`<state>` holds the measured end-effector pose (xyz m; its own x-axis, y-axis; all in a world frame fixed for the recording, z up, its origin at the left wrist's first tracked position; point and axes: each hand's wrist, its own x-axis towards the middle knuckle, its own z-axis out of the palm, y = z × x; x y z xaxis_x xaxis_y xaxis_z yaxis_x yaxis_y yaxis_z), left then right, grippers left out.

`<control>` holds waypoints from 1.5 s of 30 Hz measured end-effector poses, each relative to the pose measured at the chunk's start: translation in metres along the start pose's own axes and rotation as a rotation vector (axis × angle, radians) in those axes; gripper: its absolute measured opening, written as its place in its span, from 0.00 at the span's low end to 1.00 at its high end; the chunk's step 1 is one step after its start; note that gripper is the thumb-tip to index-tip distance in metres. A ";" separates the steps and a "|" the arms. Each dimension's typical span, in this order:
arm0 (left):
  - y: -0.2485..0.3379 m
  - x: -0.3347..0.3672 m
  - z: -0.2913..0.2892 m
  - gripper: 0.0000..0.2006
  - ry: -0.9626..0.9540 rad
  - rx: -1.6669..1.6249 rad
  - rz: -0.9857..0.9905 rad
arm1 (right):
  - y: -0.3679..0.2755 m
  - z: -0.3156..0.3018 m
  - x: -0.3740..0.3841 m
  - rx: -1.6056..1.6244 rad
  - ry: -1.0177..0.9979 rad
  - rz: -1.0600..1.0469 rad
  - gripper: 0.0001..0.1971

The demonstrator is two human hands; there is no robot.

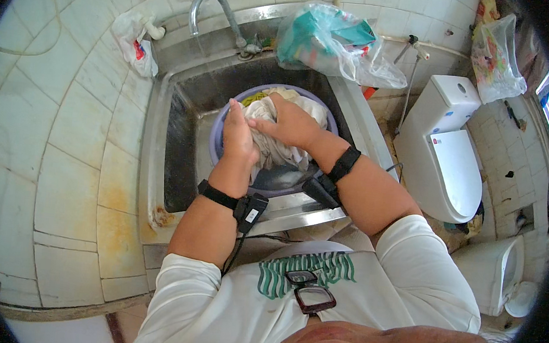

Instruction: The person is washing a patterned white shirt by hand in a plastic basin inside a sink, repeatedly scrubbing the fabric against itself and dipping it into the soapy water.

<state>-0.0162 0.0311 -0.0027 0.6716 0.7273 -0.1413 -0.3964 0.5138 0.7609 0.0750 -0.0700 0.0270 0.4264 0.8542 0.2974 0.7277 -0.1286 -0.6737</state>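
Both my hands are over a round purple basin [216, 135] that sits in the metal sink. A bunched, wet-looking white cloth [279, 147] lies between them, its folds spilling down to dark water in the basin. My left hand [238, 136] presses on the cloth's left side, fingers close together and closed against it. From the right, my right hand [294, 126] grips the cloth, with its thumb toward my left hand. A patch of yellow cloth [254, 98] shows behind my hands. What lies under the white cloth is hidden.
The sink rim [153, 162] surrounds the basin. A curved faucet [217, 2] rises at the back. Clear plastic bags with green contents [330, 37] rest on the sink's back right corner. A white toilet [455, 166] stands to the right, a white bin [489, 272] nearer me.
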 end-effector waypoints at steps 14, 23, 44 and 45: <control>-0.001 -0.002 -0.010 0.28 -0.121 -0.046 -0.214 | -0.023 -0.001 -0.012 0.015 0.054 -0.273 0.20; -0.007 -0.010 0.015 0.23 -0.088 -0.027 -0.253 | -0.008 0.010 0.003 -0.072 0.177 0.068 0.19; -0.004 -0.007 0.008 0.15 -0.205 0.101 -0.204 | 0.026 0.016 0.007 0.081 0.183 -0.039 0.18; -0.001 -0.011 0.009 0.15 -0.263 0.119 -0.199 | 0.032 0.016 0.009 0.155 0.229 -0.025 0.19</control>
<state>-0.0171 0.0185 0.0036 0.8728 0.4682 -0.1378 -0.1761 0.5655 0.8057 0.0937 -0.0582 -0.0026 0.5329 0.7177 0.4483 0.6557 -0.0154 -0.7549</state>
